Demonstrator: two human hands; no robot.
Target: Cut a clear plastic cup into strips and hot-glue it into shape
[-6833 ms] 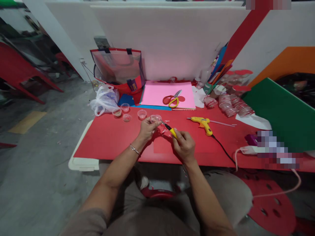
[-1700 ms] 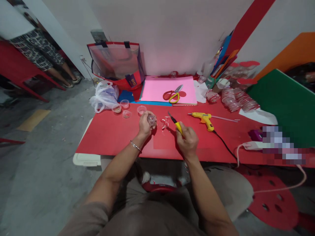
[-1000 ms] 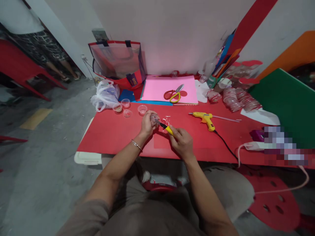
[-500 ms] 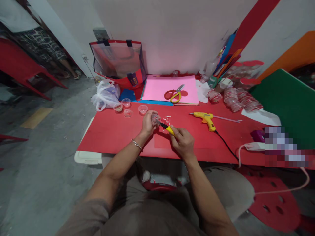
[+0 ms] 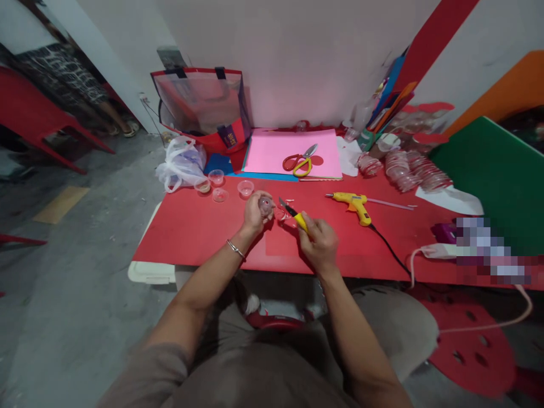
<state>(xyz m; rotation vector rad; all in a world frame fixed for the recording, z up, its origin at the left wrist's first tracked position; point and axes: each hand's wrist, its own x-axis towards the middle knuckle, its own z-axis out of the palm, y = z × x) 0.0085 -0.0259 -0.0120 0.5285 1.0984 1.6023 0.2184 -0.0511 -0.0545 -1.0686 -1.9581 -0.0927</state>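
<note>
My left hand (image 5: 254, 213) is closed around a small clear plastic cup (image 5: 266, 206), its bottom turned up toward me with a small reddish mark or hole in the middle. In my right hand (image 5: 319, 240) is a yellow utility knife (image 5: 301, 220), its dark blade end pointing up and left, a little apart from the cup. Small pale and reddish scraps (image 5: 282, 215) lie on the red tabletop (image 5: 204, 226) beneath the blade. Several clear cups, one of them a cup (image 5: 246, 188) just beyond my left hand, stand to the left.
A yellow glue gun (image 5: 352, 203) with a black cord lies on the right. Scissors (image 5: 302, 161) rest on pink paper (image 5: 272, 147) at the back. Stacked clear cups (image 5: 399, 170), a white plastic bag (image 5: 182, 163) and a tote bag (image 5: 204, 107) stand around. A person's legs show far left.
The knife has drawn away from the cup, up and to the right with my right hand. The cup's bottom now shows fully in my left hand.
</note>
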